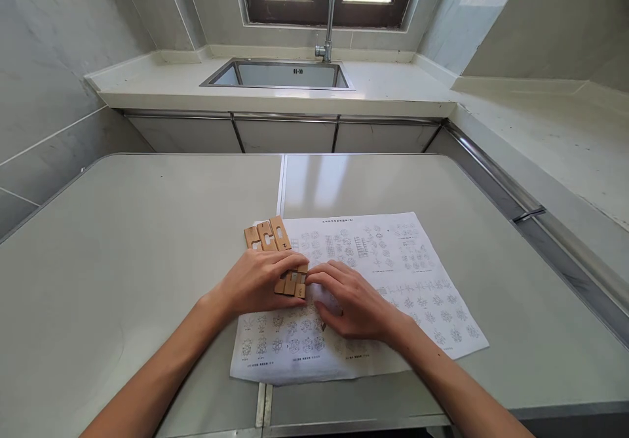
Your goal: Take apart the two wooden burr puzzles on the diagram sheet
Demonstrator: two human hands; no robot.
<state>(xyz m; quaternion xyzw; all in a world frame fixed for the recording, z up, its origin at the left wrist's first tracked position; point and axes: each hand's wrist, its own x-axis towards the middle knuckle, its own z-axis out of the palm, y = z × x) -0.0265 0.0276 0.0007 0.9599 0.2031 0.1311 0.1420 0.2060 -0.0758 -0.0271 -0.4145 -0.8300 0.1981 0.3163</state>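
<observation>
Three notched wooden puzzle bars (268, 235) lie side by side on the table, running from the sheet's top left corner towards me. My left hand (255, 280) rests over their middle with fingers curled on them. My right hand (350, 300) comes in from the right, its fingertips pinched against the bars' near ends (291, 286). Both hands lie on a printed instruction sheet (393, 274) covered with small diagrams.
The grey table (122, 254) has a seam down its middle. Beyond it stands a white counter with a steel sink (280, 74) and a tap (327, 12) under a window. Another counter (555, 136) runs along the right side.
</observation>
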